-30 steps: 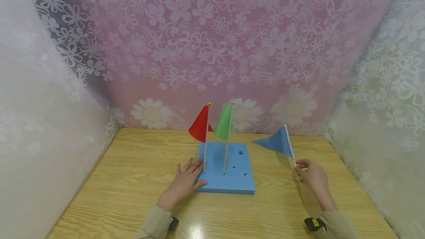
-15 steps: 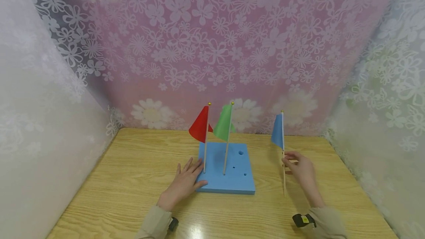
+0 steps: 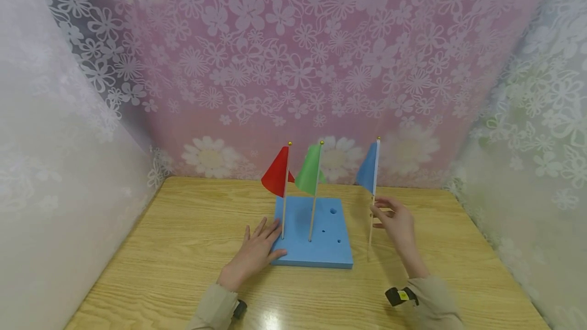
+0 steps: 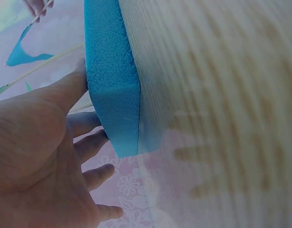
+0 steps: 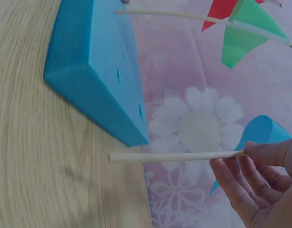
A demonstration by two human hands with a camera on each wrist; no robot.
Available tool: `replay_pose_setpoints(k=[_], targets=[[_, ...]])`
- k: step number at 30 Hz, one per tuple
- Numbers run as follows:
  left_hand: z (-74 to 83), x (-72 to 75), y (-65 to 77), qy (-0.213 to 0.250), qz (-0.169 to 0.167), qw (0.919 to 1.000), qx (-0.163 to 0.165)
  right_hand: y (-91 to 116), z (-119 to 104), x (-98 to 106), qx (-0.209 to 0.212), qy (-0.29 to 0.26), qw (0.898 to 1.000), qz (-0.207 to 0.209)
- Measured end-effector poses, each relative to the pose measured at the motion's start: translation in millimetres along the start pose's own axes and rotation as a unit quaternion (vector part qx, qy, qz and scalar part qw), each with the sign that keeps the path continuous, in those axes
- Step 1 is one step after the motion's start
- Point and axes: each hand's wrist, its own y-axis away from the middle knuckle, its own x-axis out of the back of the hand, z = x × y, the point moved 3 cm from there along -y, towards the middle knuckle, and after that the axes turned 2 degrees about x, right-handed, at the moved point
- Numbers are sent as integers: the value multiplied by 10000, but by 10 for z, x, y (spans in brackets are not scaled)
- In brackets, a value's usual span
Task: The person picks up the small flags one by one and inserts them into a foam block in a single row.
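Observation:
A blue foam block [image 3: 302,254] lies on the table with small holes in its top. My left hand [image 3: 253,254] rests with spread fingers on its left edge. A red flag [image 3: 276,174] and a green flag [image 3: 308,172] stand upright in the block on wooden sticks. To the right of the block, my right hand [image 3: 398,225] pinches the stick of a blue flag [image 3: 368,169] just below the cloth. That stick is nearly vertical, and in the right wrist view its bare lower end [image 5: 115,157] hangs beside the block, apart from it.
Three bare holes show in the block's right part, among them a larger back hole [image 3: 332,211]. The wood-grain table [image 3: 192,228] meets a flowered pink curtain [image 3: 293,75] at the back. Pale flowered cloth [image 3: 541,167] bounds the right side.
The blue flag has swung from leaning to nearly upright and moved left toward the block with my right hand. My left hand, the block and the other flags stay put.

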Motion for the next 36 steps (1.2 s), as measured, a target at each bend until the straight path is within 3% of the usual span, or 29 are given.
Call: replay_pose_setpoints(k=[9, 20, 29, 36], targets=[[22, 28, 11, -12, -61, 10000, 27, 10, -108, -274, 418, -1080, 9925, 391], [6, 14, 5, -102, -26, 9999, 5, 56, -165, -523, 842, -1689, 9810, 459], [17, 24, 9, -92, 23, 10000, -3, 172, -426, -567, 1108, -1594, 9805, 303], [26, 40, 4, -93, -8, 10000, 4, 213, -448, -603, 1308, -1437, 9808, 187]])
